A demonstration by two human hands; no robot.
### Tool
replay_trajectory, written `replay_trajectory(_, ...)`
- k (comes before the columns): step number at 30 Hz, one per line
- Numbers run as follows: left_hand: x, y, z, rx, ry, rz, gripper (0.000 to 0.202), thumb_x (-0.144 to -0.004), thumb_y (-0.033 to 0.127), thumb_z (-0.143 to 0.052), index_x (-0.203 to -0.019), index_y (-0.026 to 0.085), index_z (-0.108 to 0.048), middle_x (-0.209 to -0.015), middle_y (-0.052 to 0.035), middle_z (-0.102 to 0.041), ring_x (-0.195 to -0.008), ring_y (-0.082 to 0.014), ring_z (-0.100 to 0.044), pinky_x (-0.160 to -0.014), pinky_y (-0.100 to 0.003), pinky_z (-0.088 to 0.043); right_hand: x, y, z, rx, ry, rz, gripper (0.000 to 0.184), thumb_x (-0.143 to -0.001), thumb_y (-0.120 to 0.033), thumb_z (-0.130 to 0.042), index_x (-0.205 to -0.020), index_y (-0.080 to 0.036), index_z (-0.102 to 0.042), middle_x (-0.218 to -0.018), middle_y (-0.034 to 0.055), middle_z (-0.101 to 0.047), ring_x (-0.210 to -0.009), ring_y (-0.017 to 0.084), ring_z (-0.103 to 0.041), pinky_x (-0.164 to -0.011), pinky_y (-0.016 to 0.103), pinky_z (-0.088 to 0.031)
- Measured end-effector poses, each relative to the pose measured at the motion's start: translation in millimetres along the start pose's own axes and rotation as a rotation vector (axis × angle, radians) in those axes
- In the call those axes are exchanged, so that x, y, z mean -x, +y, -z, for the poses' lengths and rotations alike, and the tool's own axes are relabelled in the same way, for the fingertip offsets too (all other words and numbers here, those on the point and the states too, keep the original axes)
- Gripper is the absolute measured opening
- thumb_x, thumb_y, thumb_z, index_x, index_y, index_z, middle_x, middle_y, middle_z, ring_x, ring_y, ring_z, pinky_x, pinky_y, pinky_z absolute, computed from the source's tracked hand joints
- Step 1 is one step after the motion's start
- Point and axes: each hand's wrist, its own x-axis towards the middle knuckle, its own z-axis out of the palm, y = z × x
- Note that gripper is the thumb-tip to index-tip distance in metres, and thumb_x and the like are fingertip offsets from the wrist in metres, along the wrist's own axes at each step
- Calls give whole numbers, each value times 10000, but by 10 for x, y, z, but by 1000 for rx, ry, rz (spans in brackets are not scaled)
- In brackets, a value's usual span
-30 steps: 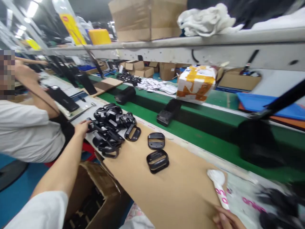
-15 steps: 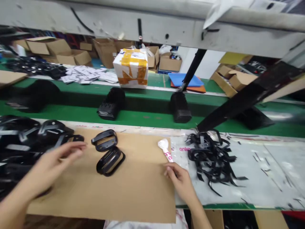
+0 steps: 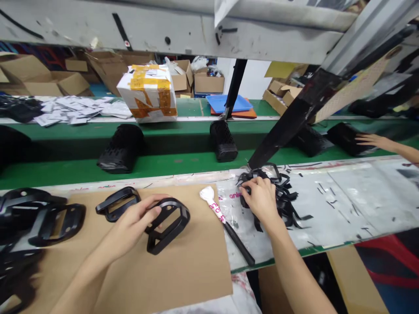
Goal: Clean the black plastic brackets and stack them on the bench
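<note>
My left hand (image 3: 139, 220) grips a black plastic frame (image 3: 172, 238) with a long slot, held tilted over the brown cardboard sheet (image 3: 170, 279). Just behind it a similar black frame (image 3: 109, 202) lies on the cardboard. My right hand (image 3: 262, 200) is at the heap of black strips (image 3: 286, 205), thumb and fingers pinched on a strip, whose end is mostly hidden. A hammer (image 3: 240, 244) with a white-wrapped head lies between my hands, its head on the cardboard and its black handle reaching over the table.
More black frames (image 3: 57, 222) are piled at the left. Beyond the table runs a green conveyor (image 3: 176, 163) carrying black mesh pieces (image 3: 121, 148). A dark slanted post (image 3: 281, 126) rises behind the strips. Another person's hand (image 3: 375, 140) touches a black piece at the far right.
My left hand has moved right and picked up one of the two frames. My right hand has left the hammer handle and moved to the strips. The view has shifted rightward.
</note>
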Motion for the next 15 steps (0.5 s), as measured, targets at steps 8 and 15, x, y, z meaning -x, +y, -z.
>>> replay_trajectory(8,-670,-190,-661,1144,-167,312,391,-938,458,-626,-695,156,-581,-530,30,-449,-434,-83,-401,-432,-199,-383,-159,130,216,-362,-38,-87,247,-889,-448,-611,-837,-219,-685,-787,55,-689,-742,236,-609,-763,391,-475)
replay_trajectory(15,-791,-487,-874,1407,-177,263,196,-943,100,-492,-983,106,-684,-642,23,-459,-466,-63,-389,-476,-180,-362,-229,119,268,-806,5,-253,370,-857,-609,-636,-862,-244,-579,-790,28,-683,-555,143,-548,-504,287,-481)
